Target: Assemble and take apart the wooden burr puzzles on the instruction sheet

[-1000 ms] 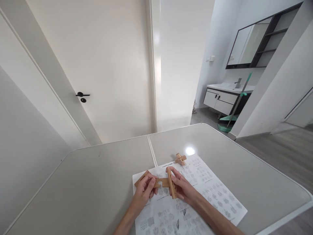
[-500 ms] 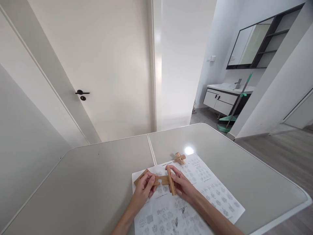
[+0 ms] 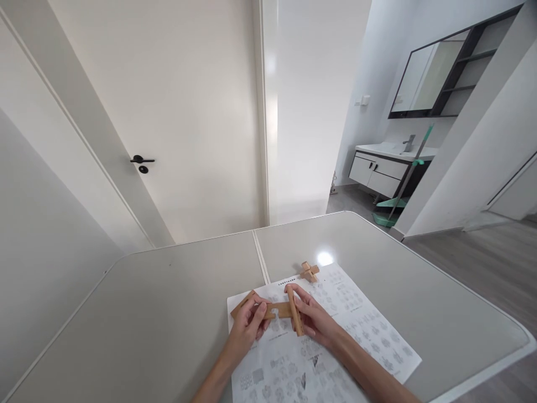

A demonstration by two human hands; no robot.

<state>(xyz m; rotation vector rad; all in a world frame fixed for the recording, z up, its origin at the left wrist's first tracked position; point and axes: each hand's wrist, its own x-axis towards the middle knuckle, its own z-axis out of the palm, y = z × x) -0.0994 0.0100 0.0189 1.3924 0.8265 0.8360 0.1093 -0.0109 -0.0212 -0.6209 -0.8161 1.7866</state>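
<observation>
Between my hands, just above a printed sheet (image 3: pixel 335 358), is a set of joined wooden puzzle pieces. A flat notched wooden piece (image 3: pixel 284 309) runs across the middle, with a rounded cut-out in it. My left hand (image 3: pixel 248 322) pinches its left end, where another slotted wooden piece (image 3: pixel 241 302) sticks out at a slant behind the fingers. At the right end an upright wooden bar (image 3: pixel 296 313) crosses the flat piece, and my right hand (image 3: pixel 312 316) is closed around it. The fingers hide part of both joints.
A small cross-shaped wooden puzzle (image 3: pixel 309 272) stands at the sheet's far edge. The grey table (image 3: pixel 126 324) has a seam (image 3: pixel 260 257) across it. A closed door (image 3: pixel 168 112) faces me; a washbasin cabinet (image 3: pixel 377 170) and a green broom with dustpan (image 3: pixel 384 217) are at far right.
</observation>
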